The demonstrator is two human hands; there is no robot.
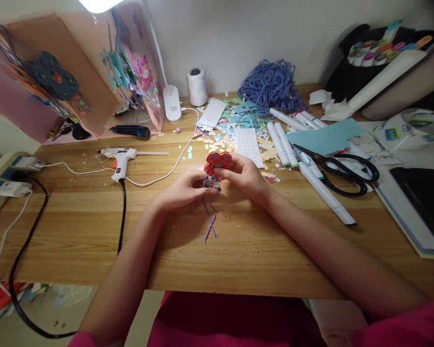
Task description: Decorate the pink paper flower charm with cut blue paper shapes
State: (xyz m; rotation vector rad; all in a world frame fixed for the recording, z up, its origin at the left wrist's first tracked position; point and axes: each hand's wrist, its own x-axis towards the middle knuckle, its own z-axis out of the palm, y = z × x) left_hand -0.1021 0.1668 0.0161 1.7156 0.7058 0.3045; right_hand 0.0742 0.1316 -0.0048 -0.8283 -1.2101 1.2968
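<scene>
Two hands' fingers pinching scalloped red flower — limp, twisted purple cords below.

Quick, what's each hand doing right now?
Left hand: closed on the small colorful bits below the red flower shape.
Right hand: closed, pinching the red flower shape between thumb and fingers.

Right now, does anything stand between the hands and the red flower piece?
Nothing visible does: the right hand pinches the red flower piece, and the left hand holds the small patterned bits just below it.
</scene>
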